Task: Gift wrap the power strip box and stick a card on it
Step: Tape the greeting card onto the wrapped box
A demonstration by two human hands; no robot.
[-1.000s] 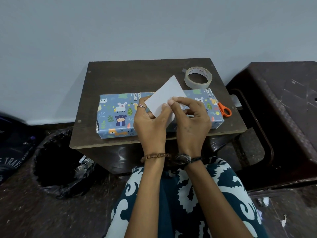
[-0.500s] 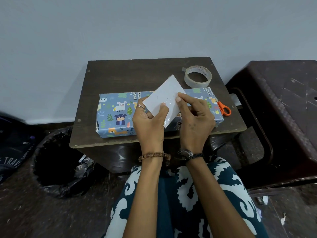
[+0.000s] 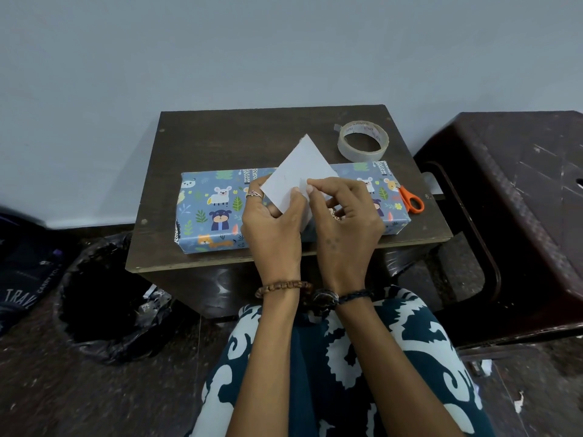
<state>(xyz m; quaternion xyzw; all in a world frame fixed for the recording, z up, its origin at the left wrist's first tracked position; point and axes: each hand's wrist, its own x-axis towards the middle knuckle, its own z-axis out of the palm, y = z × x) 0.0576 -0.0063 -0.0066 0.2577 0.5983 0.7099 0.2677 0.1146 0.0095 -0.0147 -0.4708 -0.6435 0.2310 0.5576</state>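
Note:
The power strip box (image 3: 214, 212), wrapped in blue paper with cartoon animals, lies lengthwise on the small dark table (image 3: 220, 140). Above its middle I hold a white card (image 3: 299, 171) tilted like a diamond. My left hand (image 3: 274, 228) grips the card's lower left edge between thumb and fingers. My right hand (image 3: 344, 222) pinches its lower right edge, thumb tip on the card's face. A bit of clear tape seems to be under the right thumb, though I cannot be sure. The card's lower corner is hidden by my hands.
A roll of clear tape (image 3: 362, 141) sits at the table's back right. Orange-handled scissors (image 3: 411, 201) lie beside the box's right end. A black-lined bin (image 3: 104, 294) stands on the floor to the left, a dark plastic stool (image 3: 520, 216) to the right.
My right thumb and fingers have slid left along the card toward my left thumb. The card has shifted slightly in my hands; the box has stayed put.

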